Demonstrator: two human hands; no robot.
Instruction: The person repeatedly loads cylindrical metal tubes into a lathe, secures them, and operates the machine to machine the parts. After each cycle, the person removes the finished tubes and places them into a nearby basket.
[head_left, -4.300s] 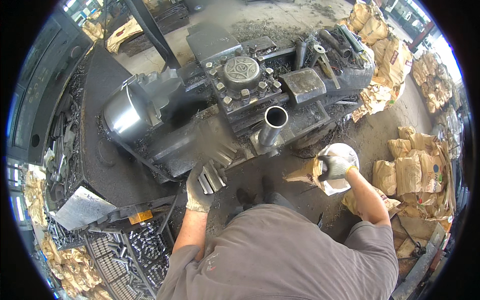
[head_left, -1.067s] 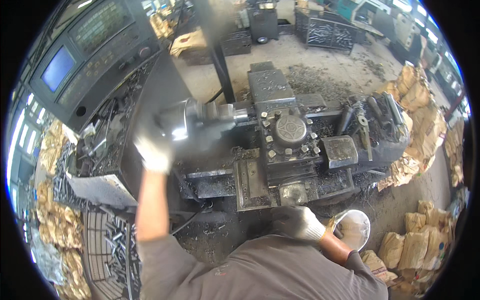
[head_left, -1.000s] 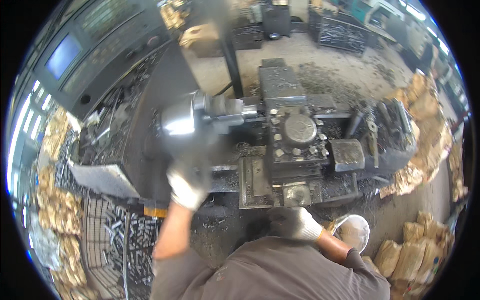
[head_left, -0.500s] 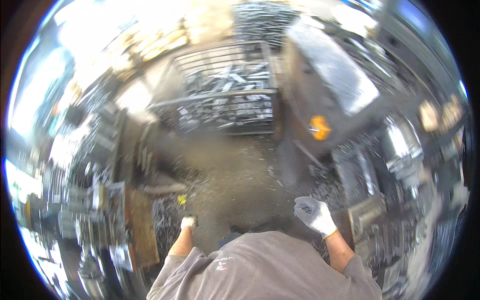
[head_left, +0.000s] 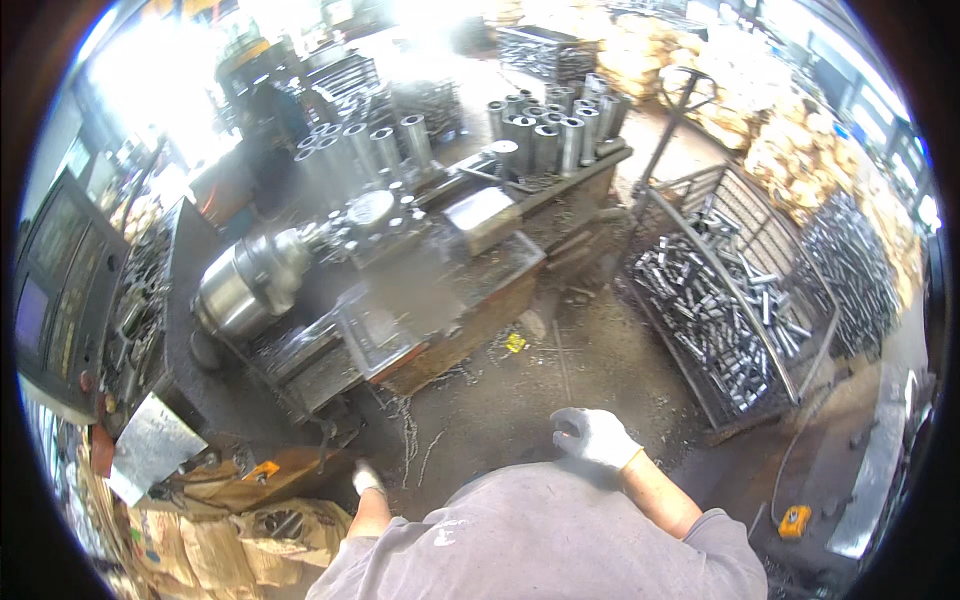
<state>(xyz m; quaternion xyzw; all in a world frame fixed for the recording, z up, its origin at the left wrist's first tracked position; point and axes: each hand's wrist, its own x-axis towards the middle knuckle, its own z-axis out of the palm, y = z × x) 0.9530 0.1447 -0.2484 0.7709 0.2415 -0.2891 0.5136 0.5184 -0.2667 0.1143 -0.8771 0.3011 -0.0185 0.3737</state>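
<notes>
My right hand (head_left: 597, 437), in a white and grey work glove, hangs in front of my body above the dark floor. Its fingers are loosely curled, with a gap between thumb and fingers and nothing visible in it. Lower on the left is my left hand (head_left: 368, 478), gloved in white beside my hip; its fingers are too small and turned away to read. Nearest to it are metal shavings (head_left: 408, 425) on the floor and the lathe's (head_left: 255, 285) bench. Neither hand touches any of the things around it.
A wire-sided bin (head_left: 700, 385) of short metal pieces stands to the right. On the bench (head_left: 570, 205) at the back are several upright metal tubes (head_left: 545, 145). A control panel (head_left: 65, 290) rises at far left. A yellow-orange pendant box (head_left: 795, 521) lies at lower right.
My view has swung left: the bin moved from the middle to the right, and the lathe and tubes came into sight. My right hand is now closer to my body's middle.
</notes>
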